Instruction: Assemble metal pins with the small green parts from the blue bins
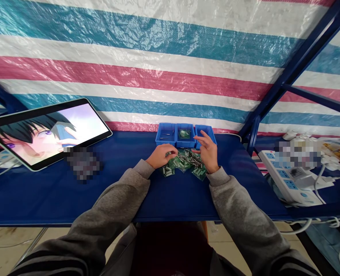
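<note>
My left hand (163, 155) is at the left side of a pile of small green-and-silver packets (184, 164), its fingers curled together; what they hold, if anything, is too small to make out. Thin metal pieces (197, 159) like screws or pins lie loose among the packets. My right hand (208, 151) is raised over the right end of the pile, fingers apart and nothing visible in them. It partly covers the right blue bin (212, 132). The middle blue bin (185, 145) holds a green packet, and the left blue bin (165, 143) holds a few thin metal pieces.
A tablet (55, 134) showing a cartoon leans at the left of the blue table (124, 153), beside a blurred dark object (83, 164). White power strips (288, 180) with cables lie at the right. Behind hangs a striped plastic sheet (147, 73), with a blue metal frame (276, 90).
</note>
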Demonstrator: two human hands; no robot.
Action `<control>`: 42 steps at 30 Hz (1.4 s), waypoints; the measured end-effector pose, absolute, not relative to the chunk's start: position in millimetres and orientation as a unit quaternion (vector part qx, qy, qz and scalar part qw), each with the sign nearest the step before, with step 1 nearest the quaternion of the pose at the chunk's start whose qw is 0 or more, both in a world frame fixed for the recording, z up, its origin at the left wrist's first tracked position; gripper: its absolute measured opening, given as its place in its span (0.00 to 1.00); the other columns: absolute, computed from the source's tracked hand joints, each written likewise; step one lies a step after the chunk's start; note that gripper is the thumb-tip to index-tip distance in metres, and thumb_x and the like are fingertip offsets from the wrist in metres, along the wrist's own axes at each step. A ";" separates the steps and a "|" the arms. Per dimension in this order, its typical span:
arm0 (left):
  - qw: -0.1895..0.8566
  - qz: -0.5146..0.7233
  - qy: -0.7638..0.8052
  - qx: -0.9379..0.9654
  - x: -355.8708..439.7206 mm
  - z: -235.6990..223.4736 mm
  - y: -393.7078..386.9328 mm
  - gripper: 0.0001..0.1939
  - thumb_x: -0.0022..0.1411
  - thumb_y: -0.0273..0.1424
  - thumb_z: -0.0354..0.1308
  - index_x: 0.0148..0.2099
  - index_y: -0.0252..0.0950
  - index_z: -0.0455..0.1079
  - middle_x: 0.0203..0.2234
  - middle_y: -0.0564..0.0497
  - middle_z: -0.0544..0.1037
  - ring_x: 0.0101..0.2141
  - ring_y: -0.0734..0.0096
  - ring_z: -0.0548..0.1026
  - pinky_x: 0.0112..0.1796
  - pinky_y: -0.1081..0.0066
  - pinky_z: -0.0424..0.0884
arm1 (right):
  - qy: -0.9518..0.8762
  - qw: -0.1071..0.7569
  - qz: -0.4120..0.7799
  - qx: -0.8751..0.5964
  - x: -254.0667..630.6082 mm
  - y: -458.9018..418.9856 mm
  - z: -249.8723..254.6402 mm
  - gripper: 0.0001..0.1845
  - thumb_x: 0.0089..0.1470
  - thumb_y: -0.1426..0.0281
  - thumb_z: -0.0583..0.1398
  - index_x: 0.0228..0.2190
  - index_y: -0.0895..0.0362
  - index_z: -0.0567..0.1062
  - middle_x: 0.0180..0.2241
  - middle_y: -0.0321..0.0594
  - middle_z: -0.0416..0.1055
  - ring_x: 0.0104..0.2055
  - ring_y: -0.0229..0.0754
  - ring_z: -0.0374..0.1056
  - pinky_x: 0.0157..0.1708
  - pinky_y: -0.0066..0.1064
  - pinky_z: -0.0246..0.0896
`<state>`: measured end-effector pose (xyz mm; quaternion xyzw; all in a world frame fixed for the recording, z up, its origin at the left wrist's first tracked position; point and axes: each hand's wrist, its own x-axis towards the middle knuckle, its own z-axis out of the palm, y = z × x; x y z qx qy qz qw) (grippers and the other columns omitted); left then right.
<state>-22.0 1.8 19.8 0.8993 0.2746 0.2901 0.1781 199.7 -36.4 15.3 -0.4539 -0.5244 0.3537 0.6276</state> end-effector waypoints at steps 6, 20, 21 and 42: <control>0.194 0.355 0.302 0.863 -18.8 21.1 -1.4 0.15 0.67 0.39 0.50 0.34 0.36 0.70 0.30 0.47 0.76 0.31 0.67 0.73 0.35 0.69 0.69 | -0.559 0.608 0.350 -0.442 199.2 -37.6 13.3 0.15 0.55 0.66 0.56 0.43 0.52 0.77 0.66 0.38 0.50 0.65 0.58 0.54 0.43 0.46 0.76; 0.420 0.520 0.363 0.649 1.3 16.6 -10.7 0.15 0.60 0.43 0.58 0.36 0.35 0.67 0.27 0.50 0.74 0.30 0.69 0.74 0.34 0.71 0.71 | -0.711 0.520 0.211 -0.424 185.8 -37.9 14.8 0.12 0.57 0.61 0.60 0.37 0.55 0.79 0.34 0.42 0.76 0.34 0.43 0.71 0.35 0.34 0.68; 0.424 0.518 0.362 0.649 2.0 16.4 -11.2 0.15 0.60 0.43 0.58 0.36 0.35 0.67 0.27 0.51 0.74 0.30 0.69 0.74 0.34 0.70 0.71 | -0.707 0.523 0.209 -0.427 185.9 -37.4 13.5 0.11 0.57 0.62 0.60 0.37 0.55 0.79 0.33 0.41 0.76 0.33 0.42 0.72 0.34 0.34 0.68; 0.312 0.430 0.347 0.773 0.6 21.2 -20.6 0.16 0.69 0.40 0.48 0.33 0.35 0.68 0.26 0.52 0.74 0.28 0.71 0.72 0.33 0.72 0.68 | -0.674 0.499 0.242 -0.488 186.4 -40.3 18.1 0.22 0.60 0.53 0.54 0.24 0.55 0.72 0.19 0.36 0.69 0.22 0.39 0.66 0.27 0.31 0.63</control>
